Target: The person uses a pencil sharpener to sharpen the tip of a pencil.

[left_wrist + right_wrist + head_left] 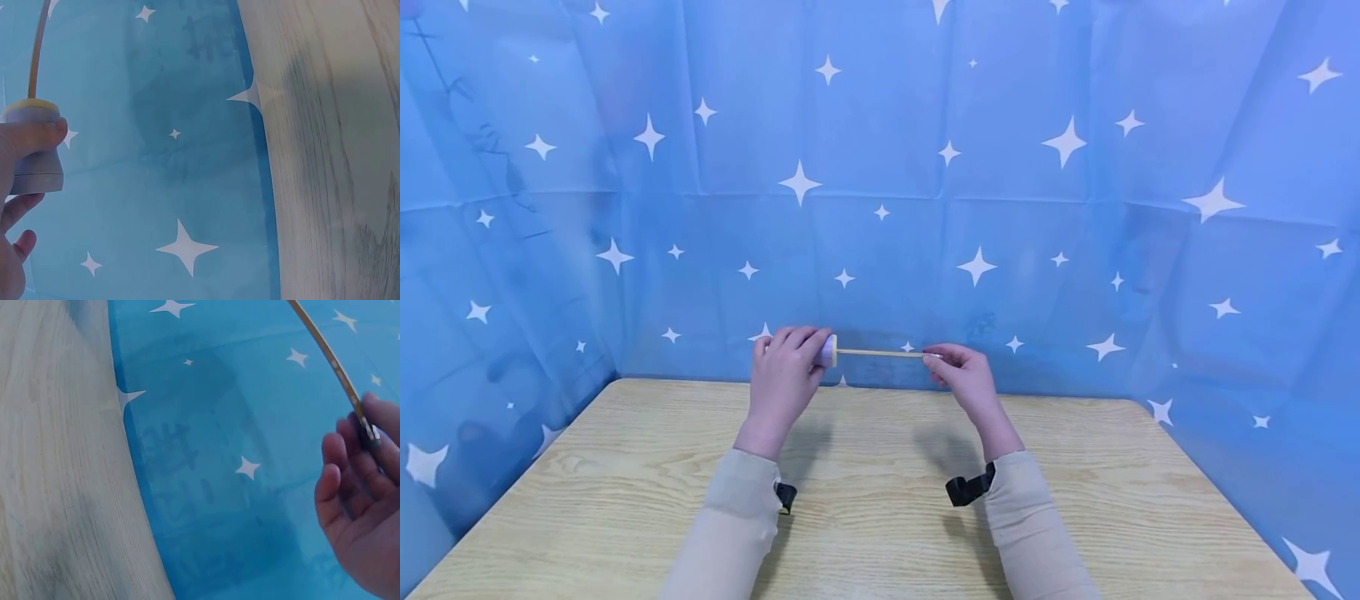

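Note:
Held above the far edge of the table, a lilac, waisted cylinder (pixel 826 352) with a yellow rim lies sideways in my left hand (pixel 786 371), which grips it from above. In the left wrist view the thumb crosses the body of the cylinder (pixel 37 165). Out of the rimmed end runs a thin, straight yellow strip (pixel 880 353), level across to my right hand (pixel 967 375). There my thumb and fingers pinch its far end, a small dark piece (pixel 367 432) with a shiny tip. Pale marks show along the strip (pixel 331 359) in the right wrist view.
Below both hands is a light wood-grain table (pixel 865 500) with rounded far corners. A blue cloth with white stars (pixel 895 108) hangs behind it and along both sides. Black wrist cameras (pixel 968 487) sit at both cuffs.

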`<move>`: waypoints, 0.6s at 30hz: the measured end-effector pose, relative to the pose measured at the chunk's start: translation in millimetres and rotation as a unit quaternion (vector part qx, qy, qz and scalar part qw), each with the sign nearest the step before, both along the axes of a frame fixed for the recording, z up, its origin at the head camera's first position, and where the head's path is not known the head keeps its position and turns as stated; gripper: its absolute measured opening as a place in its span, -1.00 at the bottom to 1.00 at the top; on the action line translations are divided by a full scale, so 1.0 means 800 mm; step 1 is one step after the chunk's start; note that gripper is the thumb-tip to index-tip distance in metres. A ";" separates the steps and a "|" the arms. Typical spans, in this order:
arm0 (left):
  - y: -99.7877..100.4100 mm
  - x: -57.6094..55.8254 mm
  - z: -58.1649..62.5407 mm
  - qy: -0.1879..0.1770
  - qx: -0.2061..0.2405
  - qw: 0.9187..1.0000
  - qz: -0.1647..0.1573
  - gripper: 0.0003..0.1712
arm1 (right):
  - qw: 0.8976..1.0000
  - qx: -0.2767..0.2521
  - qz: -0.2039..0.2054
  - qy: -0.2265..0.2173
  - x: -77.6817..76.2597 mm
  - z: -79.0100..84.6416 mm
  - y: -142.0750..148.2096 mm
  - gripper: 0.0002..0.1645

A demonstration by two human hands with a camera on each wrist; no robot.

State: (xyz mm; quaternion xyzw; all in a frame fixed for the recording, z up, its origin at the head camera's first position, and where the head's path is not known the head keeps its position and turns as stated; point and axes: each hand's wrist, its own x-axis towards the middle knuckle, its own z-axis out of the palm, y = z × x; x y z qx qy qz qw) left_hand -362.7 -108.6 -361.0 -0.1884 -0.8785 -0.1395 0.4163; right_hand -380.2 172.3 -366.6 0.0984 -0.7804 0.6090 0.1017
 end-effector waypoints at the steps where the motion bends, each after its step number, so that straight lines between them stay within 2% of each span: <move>1: -0.001 0.000 0.001 -0.002 0.002 1.000 0.001 -0.42 | 1.000 0.000 0.003 -0.001 0.001 0.001 0.001 -0.57; 12: -0.006 0.001 0.003 -0.009 0.008 1.000 0.004 -0.41 | 1.000 -0.003 0.007 -0.007 -0.001 0.002 0.012 -0.54; 18: -0.001 0.000 0.000 0.001 -0.002 1.000 0.001 -0.43 | 1.000 0.016 -0.016 0.010 0.002 0.005 0.014 -0.58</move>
